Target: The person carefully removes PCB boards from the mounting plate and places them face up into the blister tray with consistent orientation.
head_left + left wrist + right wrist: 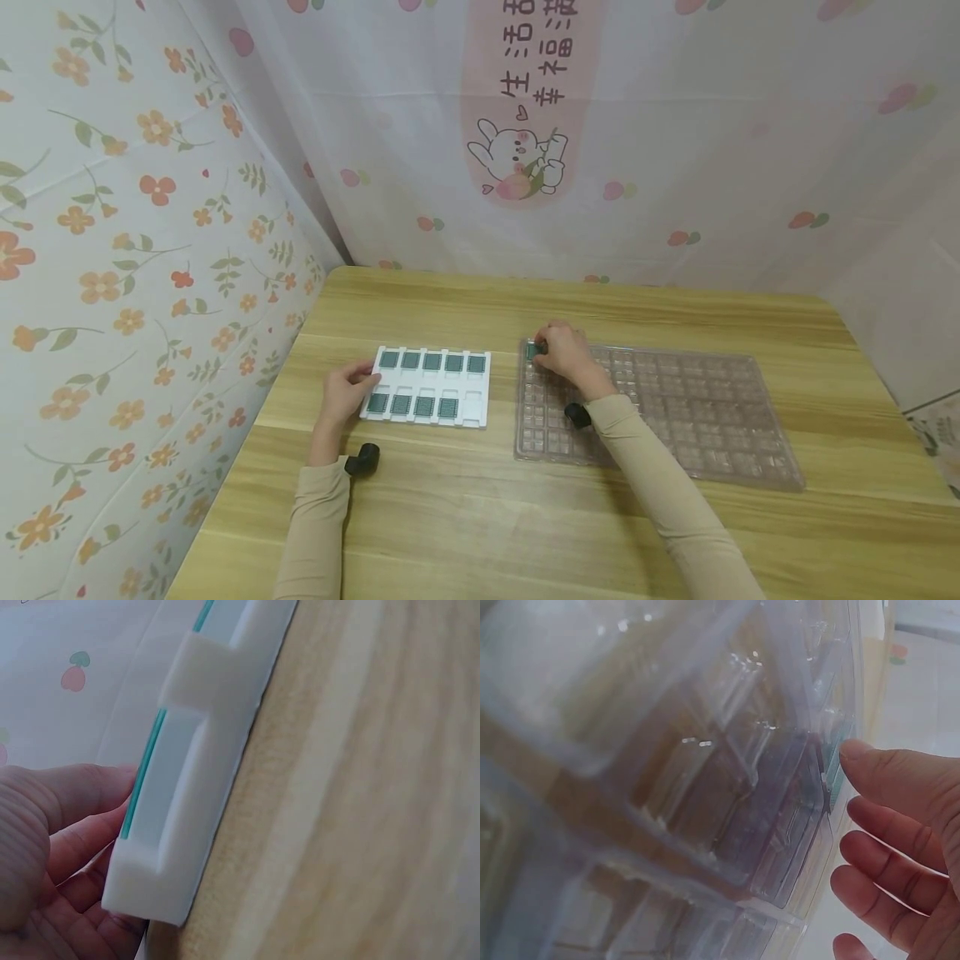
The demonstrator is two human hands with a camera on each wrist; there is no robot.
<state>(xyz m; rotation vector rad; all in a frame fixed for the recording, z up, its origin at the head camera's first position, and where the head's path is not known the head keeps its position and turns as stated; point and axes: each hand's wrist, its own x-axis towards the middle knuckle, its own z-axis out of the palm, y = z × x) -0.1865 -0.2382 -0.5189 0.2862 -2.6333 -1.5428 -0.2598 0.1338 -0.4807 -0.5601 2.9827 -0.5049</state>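
Note:
My left hand (347,390) grips the left end of a white tray (486,390), thumb near the edge of a green square circuit board (144,776) and fingers curled along the tray's end. Several of these boards (432,362) sit in two rows in the tray; the slot (472,408) at the front right holds none. Over the far left corner of a clear plastic compartment tray (720,408), my right hand (564,350) pinches one small green board (532,351). In the right wrist view, the thumb lies against that board (838,761), with the other fingers curved beside it.
Both trays rest on a wood-grain table (450,508), a narrow strip of tabletop between them. Behind hangs a printed curtain (660,150), and a floral cloth (150,292) lines the left side. Black wrist cameras (363,460) ride on both sleeves.

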